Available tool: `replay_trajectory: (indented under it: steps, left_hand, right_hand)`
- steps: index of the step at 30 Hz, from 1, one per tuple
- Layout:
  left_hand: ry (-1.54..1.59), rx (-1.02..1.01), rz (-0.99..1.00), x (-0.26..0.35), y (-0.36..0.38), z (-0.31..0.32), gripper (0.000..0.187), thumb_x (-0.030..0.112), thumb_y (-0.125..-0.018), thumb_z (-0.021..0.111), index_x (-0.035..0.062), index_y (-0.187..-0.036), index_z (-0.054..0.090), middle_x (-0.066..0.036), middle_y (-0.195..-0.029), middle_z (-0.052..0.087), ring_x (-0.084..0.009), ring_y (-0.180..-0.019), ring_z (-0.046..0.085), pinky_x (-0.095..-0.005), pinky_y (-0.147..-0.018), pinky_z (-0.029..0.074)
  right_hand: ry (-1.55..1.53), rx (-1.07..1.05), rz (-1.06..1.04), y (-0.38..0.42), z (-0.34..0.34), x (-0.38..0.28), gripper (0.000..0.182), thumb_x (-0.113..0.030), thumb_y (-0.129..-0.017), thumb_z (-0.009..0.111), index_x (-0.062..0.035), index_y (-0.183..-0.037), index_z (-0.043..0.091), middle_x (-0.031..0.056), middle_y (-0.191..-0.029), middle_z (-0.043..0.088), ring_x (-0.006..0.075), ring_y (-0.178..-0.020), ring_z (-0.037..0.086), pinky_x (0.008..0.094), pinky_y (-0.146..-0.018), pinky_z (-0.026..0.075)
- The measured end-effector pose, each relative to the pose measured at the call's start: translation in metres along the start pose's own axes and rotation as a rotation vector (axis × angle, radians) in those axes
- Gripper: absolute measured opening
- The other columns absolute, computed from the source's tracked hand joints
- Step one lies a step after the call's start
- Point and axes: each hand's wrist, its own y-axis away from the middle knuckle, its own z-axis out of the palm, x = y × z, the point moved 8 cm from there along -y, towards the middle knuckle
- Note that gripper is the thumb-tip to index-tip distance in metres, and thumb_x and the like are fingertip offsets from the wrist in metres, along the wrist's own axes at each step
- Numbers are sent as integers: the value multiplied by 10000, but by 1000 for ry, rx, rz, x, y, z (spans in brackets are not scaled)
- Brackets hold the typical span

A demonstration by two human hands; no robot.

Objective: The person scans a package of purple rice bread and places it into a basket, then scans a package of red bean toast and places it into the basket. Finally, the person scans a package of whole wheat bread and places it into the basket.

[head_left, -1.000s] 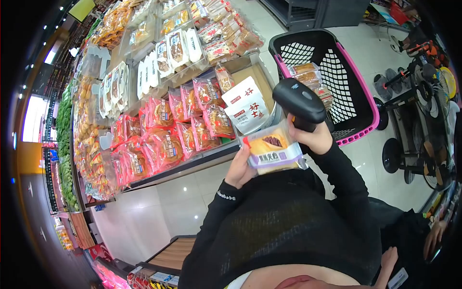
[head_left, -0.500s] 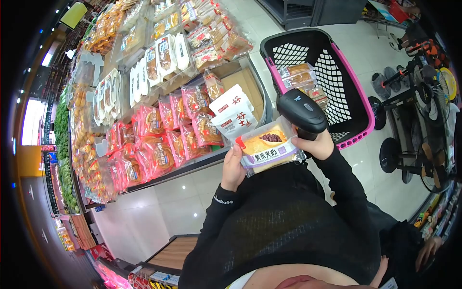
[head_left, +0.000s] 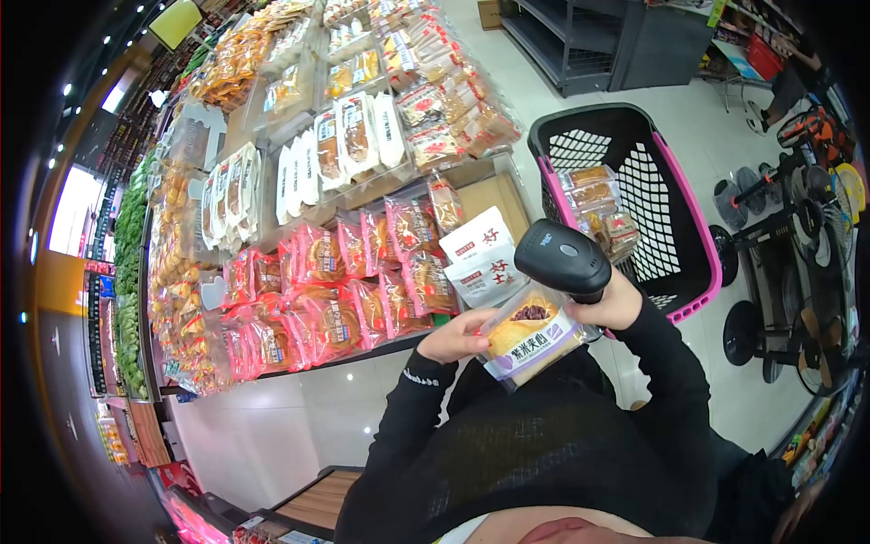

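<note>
A clear package of sliced bread with a purple-and-white label (head_left: 542, 344) is held tilted in front of my body. My left hand (head_left: 456, 337) grips its left edge, thumb on the front and fingers partly behind. My right hand (head_left: 616, 304) is wrapped around the handle of a black barcode scanner (head_left: 564, 259), its thumb close to the package's upper right corner. The scanner's head sits just above the bread and points left. Right behind the package, white paper-like packets with red and black print (head_left: 480, 258) lean in a display bin.
Pink-wrapped breads (head_left: 317, 331) and other bagged baked goods (head_left: 358, 136) fill the display on the left. A black shopping basket with a pink rim (head_left: 698, 227) holds several packages, beyond my right hand. Fans (head_left: 807, 272) stand at the far right, grey shelving (head_left: 580, 45) at the back.
The view has shifted, so the display and basket appear farther right and lower. The bread package has turned and tilted more, with the scanner staying over it in my right hand.
</note>
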Motion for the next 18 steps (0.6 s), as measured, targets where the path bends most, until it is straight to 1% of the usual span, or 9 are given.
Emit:
replay_trajectory:
  steps: [3, 4, 7, 8, 9, 11, 13, 15, 18]
  left_hand:
    - [153, -82, 3, 21, 11, -11, 699, 376, -690, 621, -63, -1167, 357, -115, -1131, 452, -155, -1039, 429, -269, -856, 343]
    - [219, -51, -16, 23, 14, -16, 747, 319, -644, 660, -88, -1173, 324, -152, -1146, 443, -192, -1064, 426, -301, -891, 329]
    - [128, -7, -59, 26, 14, -17, 765, 287, -644, 670, -73, -1199, 287, -143, -1164, 429, -189, -1056, 434, -301, -896, 326]
    - [58, 28, -71, 22, 14, -22, 715, 203, -661, 667, -33, -1213, 280, -115, -1175, 423, -173, -1048, 440, -294, -892, 332]
    - [58, 28, -72, 21, 13, -20, 715, 203, -661, 667, -33, -1213, 280, -115, -1175, 423, -173, -1048, 440, -294, -892, 332]
    - [98, 125, -14, 22, 12, -24, 619, 125, -684, 639, 2, -1197, 314, -92, -1147, 448, -165, -1034, 454, -288, -873, 355]
    - [121, 174, 13, 23, 17, -29, 577, 86, -696, 625, 20, -1188, 331, -81, -1133, 461, -160, -1027, 461, -286, -864, 367]
    - [301, 265, 198, 34, 26, -40, 573, 88, -696, 626, 18, -1182, 332, -93, -1106, 481, -182, -988, 496, -311, -844, 399]
    - [401, 314, 295, 44, 30, -48, 550, 78, -712, 608, 18, -1178, 324, -106, -1090, 487, -202, -969, 511, -334, -832, 416]
  right_hand:
    - [110, -24, -82, -27, 6, -13, 448, 4, -613, 563, -15, -1050, 463, 48, -926, 531, 108, -853, 465, 252, -770, 380]
    - [133, -53, -97, -36, 8, -12, 409, -4, -616, 561, -18, -1016, 474, 36, -877, 528, 98, -816, 464, 245, -742, 385]
    - [135, -181, -36, -57, 21, -10, 373, -4, -613, 562, -23, -977, 482, 17, -834, 516, 89, -769, 463, 235, -705, 387]
    - [118, -168, -70, -62, 24, -9, 312, -14, -645, 584, -26, -942, 491, 3, -800, 513, 86, -742, 473, 235, -676, 392]
    - [117, -167, -70, -65, 28, -10, 312, -14, -645, 584, -26, -942, 491, 3, -800, 513, 86, -742, 473, 235, -676, 392]
    - [-103, -54, -87, -70, 26, -15, 272, -38, -685, 607, -28, -934, 498, 3, -787, 521, 88, -739, 484, 235, -665, 399]
    - [-148, 52, -102, -74, 15, -13, 329, -144, -689, 620, -30, -959, 471, 53, -746, 529, 102, -633, 491, 223, -573, 396]
    - [-321, 134, -103, -75, 4, -4, 331, -137, -693, 612, -17, -960, 457, 78, -746, 532, 117, -582, 489, 231, -539, 398]
    - [-295, 193, -145, -70, 6, -5, 340, -129, -696, 605, 1, -966, 445, 98, -776, 542, 153, -639, 538, 242, -552, 418]
